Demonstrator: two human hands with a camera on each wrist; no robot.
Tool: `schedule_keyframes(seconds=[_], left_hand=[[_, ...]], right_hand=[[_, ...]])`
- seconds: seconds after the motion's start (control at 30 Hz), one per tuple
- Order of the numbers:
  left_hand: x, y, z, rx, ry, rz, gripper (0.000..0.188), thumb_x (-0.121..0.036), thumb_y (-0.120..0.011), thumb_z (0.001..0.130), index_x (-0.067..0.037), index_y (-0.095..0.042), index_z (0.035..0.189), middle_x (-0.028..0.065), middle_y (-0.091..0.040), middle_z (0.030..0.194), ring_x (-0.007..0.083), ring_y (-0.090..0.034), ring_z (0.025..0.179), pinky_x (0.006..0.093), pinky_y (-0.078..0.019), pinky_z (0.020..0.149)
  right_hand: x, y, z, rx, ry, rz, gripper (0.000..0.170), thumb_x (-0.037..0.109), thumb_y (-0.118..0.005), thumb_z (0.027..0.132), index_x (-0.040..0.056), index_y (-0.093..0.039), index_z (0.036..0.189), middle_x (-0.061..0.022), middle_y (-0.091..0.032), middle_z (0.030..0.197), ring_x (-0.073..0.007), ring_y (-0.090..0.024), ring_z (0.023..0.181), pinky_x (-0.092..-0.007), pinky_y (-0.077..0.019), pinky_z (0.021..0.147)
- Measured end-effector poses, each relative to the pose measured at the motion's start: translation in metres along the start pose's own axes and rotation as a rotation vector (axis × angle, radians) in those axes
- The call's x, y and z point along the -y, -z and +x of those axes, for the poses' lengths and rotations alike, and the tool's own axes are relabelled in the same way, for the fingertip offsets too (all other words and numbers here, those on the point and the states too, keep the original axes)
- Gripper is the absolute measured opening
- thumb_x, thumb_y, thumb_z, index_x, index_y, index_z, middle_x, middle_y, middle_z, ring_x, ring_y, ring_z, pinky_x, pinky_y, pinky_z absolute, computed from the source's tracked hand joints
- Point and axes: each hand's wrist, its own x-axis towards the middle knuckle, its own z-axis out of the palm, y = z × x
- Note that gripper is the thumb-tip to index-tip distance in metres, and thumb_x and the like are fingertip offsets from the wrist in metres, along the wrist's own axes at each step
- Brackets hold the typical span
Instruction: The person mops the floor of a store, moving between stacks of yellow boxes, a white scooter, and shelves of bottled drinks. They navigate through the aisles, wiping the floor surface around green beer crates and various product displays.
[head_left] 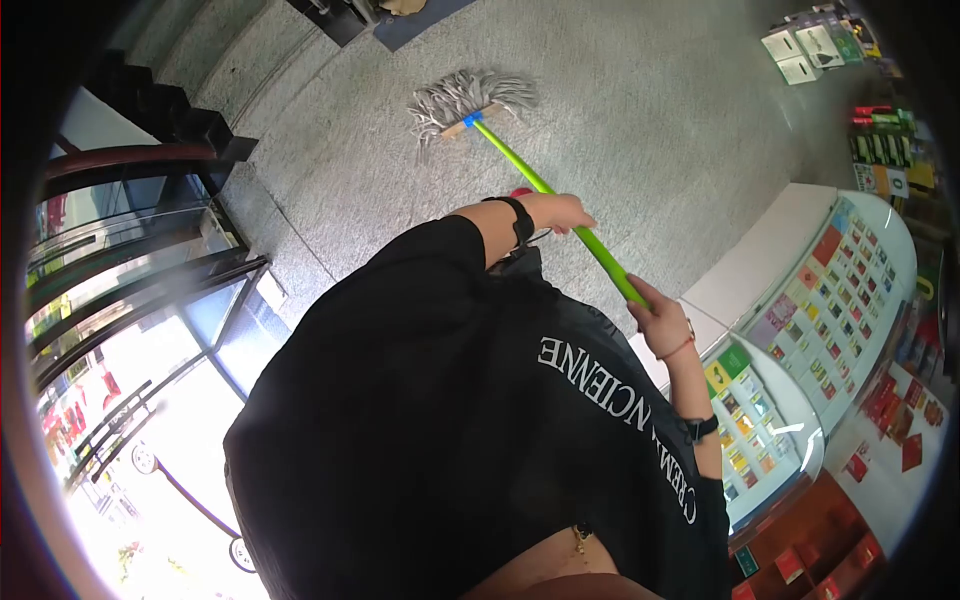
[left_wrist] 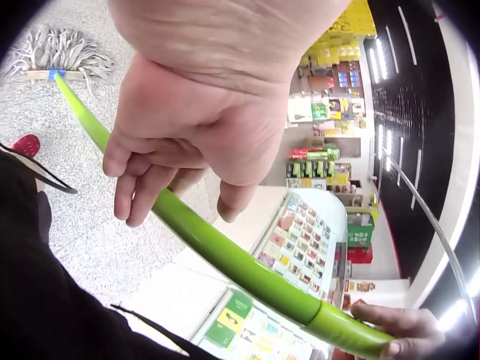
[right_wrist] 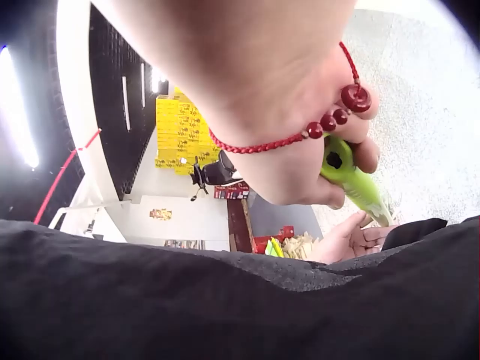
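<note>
1. Mop [head_left: 515,160] slants from the upper middle of the head view, its grey strands [head_left: 465,92] spread on the floor [head_left: 650,120], to just right of centre.
2. Left hand [head_left: 558,212], near the middle of that view: relaxed, slightly bent fingers touch the green handle [head_left: 608,262], the thumb standing apart from them.
3. Right hand [head_left: 662,322], right of centre: fingers curl closely round the handle's upper end.
4. Display counter [head_left: 748,258] stands further right.
</note>
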Motion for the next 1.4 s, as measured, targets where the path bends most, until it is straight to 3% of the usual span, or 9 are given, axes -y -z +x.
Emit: schedule_keyframes(seconds=[0.07,0.13,0.33,0.5,0.67,0.87,1.07,1.17,1.4], left_hand=[[0.009,0.045,0.013,-0.069,-0.060,-0.052,0.051,-0.048,-0.054,0.072,0.003,-0.061,0.072,0.0152,-0.058,0.065,0.0239,-0.055,0.053,0.0366,-0.0442,0.048],[0.010,0.092,0.020,-0.179,0.055,0.027,0.050,-0.047,-0.054,0.072,0.002,-0.058,0.065,0.0126,-0.054,0.057,0.0236,-0.050,0.048,0.0384,-0.0408,0.046],[0.001,0.187,0.019,-0.460,0.022,-0.030,0.056,-0.051,-0.053,0.071,0.004,-0.058,0.066,0.0135,-0.048,0.050,0.0286,-0.048,0.044,0.0408,-0.0375,0.043],[-0.039,0.225,0.024,-0.292,0.246,0.021,0.052,-0.048,-0.055,0.070,0.004,-0.058,0.066,0.0139,-0.054,0.057,0.0266,-0.055,0.055,0.0384,-0.0428,0.052],[-0.072,0.202,0.049,-0.216,0.288,0.071,0.052,-0.049,-0.055,0.069,0.003,-0.058,0.068,0.0149,-0.053,0.057,0.0252,-0.053,0.053,0.0387,-0.0416,0.048],[-0.133,0.143,0.071,-0.138,0.100,-0.027,0.055,-0.050,-0.056,0.070,0.005,-0.059,0.078,0.0150,-0.055,0.071,0.0233,-0.051,0.053,0.0349,-0.0425,0.047],[-0.213,0.058,0.109,0.058,0.128,0.096,0.063,-0.055,-0.054,0.071,0.005,-0.059,0.091,0.0170,-0.059,0.077,0.0221,-0.058,0.060,0.0336,-0.0439,0.050],[-0.236,0.005,0.162,0.133,0.154,0.140,0.066,-0.057,-0.052,0.072,0.004,-0.059,0.095,0.0163,-0.062,0.076,0.0216,-0.060,0.065,0.0343,-0.0447,0.053],[-0.331,-0.071,0.186,0.223,0.083,0.197,0.064,-0.055,-0.055,0.071,0.004,-0.058,0.096,0.0186,-0.062,0.078,0.0248,-0.063,0.070,0.0406,-0.0460,0.058]], right_hand=[[0.021,0.013,0.043,0.003,0.106,-0.055,0.041,0.022,-0.056,0.079,0.0143,-0.050,0.119,-0.0195,-0.060,0.095,-0.0330,-0.059,0.088,-0.0364,-0.0458,0.076],[0.055,0.029,0.086,0.011,0.108,-0.082,0.041,0.023,-0.055,0.080,0.0146,-0.050,0.119,-0.0192,-0.060,0.097,-0.0332,-0.058,0.090,-0.0372,-0.0454,0.077],[0.100,0.054,0.192,0.021,0.254,-0.120,0.041,0.026,-0.053,0.081,0.0170,-0.049,0.120,-0.0188,-0.060,0.097,-0.0332,-0.057,0.092,-0.0379,-0.0451,0.080],[0.097,0.077,0.227,0.032,0.273,-0.123,0.041,0.027,-0.051,0.082,0.0195,-0.047,0.121,-0.0186,-0.060,0.096,-0.0329,-0.057,0.091,-0.0382,-0.0455,0.079],[0.069,0.108,0.205,0.059,0.182,-0.156,0.041,0.028,-0.053,0.082,0.0182,-0.048,0.121,-0.0170,-0.060,0.099,-0.0304,-0.058,0.091,-0.0347,-0.0453,0.079],[-0.018,0.143,0.168,-0.007,0.176,-0.077,0.043,0.031,-0.053,0.080,0.0202,-0.048,0.121,-0.0189,-0.060,0.095,-0.0337,-0.057,0.091,-0.0388,-0.0447,0.080],[-0.122,0.178,0.102,-0.030,0.134,-0.094,0.044,0.031,-0.053,0.080,0.0186,-0.047,0.122,-0.0211,-0.060,0.094,-0.0349,-0.057,0.090,-0.0397,-0.0449,0.078],[-0.168,0.198,0.060,-0.054,0.028,-0.028,0.045,0.029,-0.055,0.080,0.0177,-0.047,0.122,-0.0215,-0.060,0.090,-0.0341,-0.059,0.086,-0.0381,-0.0456,0.076],[-0.233,0.242,-0.005,-0.087,-0.187,0.106,0.044,0.024,-0.055,0.080,0.0141,-0.048,0.122,-0.0198,-0.061,0.081,-0.0295,-0.062,0.080,-0.0368,-0.0460,0.072]])
